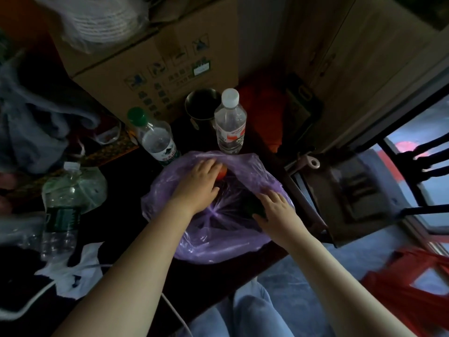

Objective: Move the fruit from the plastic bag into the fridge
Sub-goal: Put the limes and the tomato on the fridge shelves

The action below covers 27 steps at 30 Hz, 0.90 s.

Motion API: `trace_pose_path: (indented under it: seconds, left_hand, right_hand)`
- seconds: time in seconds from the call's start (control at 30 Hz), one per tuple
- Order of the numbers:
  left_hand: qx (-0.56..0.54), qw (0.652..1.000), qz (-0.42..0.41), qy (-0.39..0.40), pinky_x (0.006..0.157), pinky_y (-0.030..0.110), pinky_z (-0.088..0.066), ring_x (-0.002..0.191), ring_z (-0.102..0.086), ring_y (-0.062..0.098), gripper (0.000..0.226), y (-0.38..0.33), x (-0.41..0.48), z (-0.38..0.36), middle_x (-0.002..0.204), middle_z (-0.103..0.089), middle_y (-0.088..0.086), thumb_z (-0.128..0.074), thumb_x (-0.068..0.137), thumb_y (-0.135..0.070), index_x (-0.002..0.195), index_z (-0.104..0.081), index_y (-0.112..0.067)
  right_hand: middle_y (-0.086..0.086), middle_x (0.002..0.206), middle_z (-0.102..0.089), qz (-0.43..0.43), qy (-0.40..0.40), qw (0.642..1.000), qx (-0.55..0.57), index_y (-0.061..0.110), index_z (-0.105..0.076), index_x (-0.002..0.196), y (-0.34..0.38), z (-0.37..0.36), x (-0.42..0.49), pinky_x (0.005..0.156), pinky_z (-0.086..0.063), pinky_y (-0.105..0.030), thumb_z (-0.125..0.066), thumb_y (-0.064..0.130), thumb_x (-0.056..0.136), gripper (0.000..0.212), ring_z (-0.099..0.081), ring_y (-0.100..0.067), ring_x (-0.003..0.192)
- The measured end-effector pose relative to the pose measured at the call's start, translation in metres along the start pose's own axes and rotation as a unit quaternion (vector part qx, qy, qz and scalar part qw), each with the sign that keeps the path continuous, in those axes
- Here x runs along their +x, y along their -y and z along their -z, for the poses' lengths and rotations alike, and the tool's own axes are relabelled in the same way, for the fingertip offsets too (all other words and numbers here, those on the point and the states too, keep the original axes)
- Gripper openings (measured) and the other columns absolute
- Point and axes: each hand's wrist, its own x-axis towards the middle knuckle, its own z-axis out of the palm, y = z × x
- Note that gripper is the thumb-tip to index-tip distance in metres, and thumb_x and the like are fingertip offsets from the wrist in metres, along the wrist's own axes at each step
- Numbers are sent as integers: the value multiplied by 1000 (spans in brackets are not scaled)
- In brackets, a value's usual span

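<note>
Two bare forearms reach forward from the bottom of the view over a dark table (126, 229), above pale blue trouser legs. The left hand (199, 183) is inside the mouth of a purple plastic bag (218, 242), fingers curled over a red-orange fruit (222, 173) that shows just past its fingertips; whether it truly grips the fruit cannot be told. The right hand (275, 210) lies flat with fingers spread on the bag's right side, its palm over a dark green item (256, 207) too dim to identify. The bag lies open between and under both hands. Just beyond the left hand stand a clear bottle with a green cap (155, 136) and a clear bottle with a white cap (229, 121), with a dark metal cup (200, 105) between and behind them. Further beyond is a cardboard box (155, 62). To the left of the left hand stands a large crumpled water bottle (65, 205), and near the left forearm lie white crumpled plastic (73, 271) and a white cable (31, 302). To the right of the right hand is a red plastic stool (410, 285). No fridge can be made out
</note>
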Motion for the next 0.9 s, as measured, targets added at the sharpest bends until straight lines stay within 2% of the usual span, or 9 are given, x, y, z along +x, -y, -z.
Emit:
trace_pose_path:
  seconds: [0.13, 0.3, 0.5, 0.67, 0.9]
  left_hand:
    - [6, 1000, 21, -13, 107, 43, -34, 135, -26, 28, 68, 1, 9, -3, 148, -29, 5, -60, 86, -28, 144, -28, -16]
    - [-4, 999, 40, 20, 108, 40, -33, 131, -36, 29, 80, 1, 10, -17, 146, -35, 9, -67, 82, -31, 146, -23, -15]
    - [-11, 999, 46, -20, 102, 36, -35, 126, -43, 26, 77, -3, 0, -18, 139, -45, 6, -70, 78, -38, 142, -32, -17]
    - [-38, 998, 38, -28, 106, 35, -35, 132, -38, 22, 79, -7, -18, -5, 145, -41, 1, -68, 79, -41, 144, -29, -20]
    - [-91, 994, 15, -64, 105, 29, -34, 132, -38, 17, 82, -21, -55, 27, 146, -40, -2, -70, 78, -42, 146, -28, -23]
  right_hand:
    - [-2, 151, -29, 5, 5, 1000, 4, 20, -30, 145, -5, -3, 0, 111, -22, -32, -56, 40, 89, 64, -25, -21, 139]
    - [-4, 148, -34, 3, -9, 1000, 20, 18, -36, 142, -9, -6, 0, 110, -26, -35, -63, 39, 84, 68, -31, -25, 136]
    - [-4, 140, -43, 10, -27, 999, 16, 16, -42, 137, -8, -7, -1, 106, -33, -36, -66, 35, 82, 63, -39, -25, 130]
    - [-3, 130, -53, 23, -77, 996, 33, 13, -49, 130, -1, 1, -9, 99, -38, -35, -69, 32, 79, 58, -46, -26, 123]
    - [4, 133, -50, 11, -101, 993, 54, 24, -40, 138, 20, 19, -25, 79, -45, -29, -62, 39, 84, 60, -52, -19, 117]
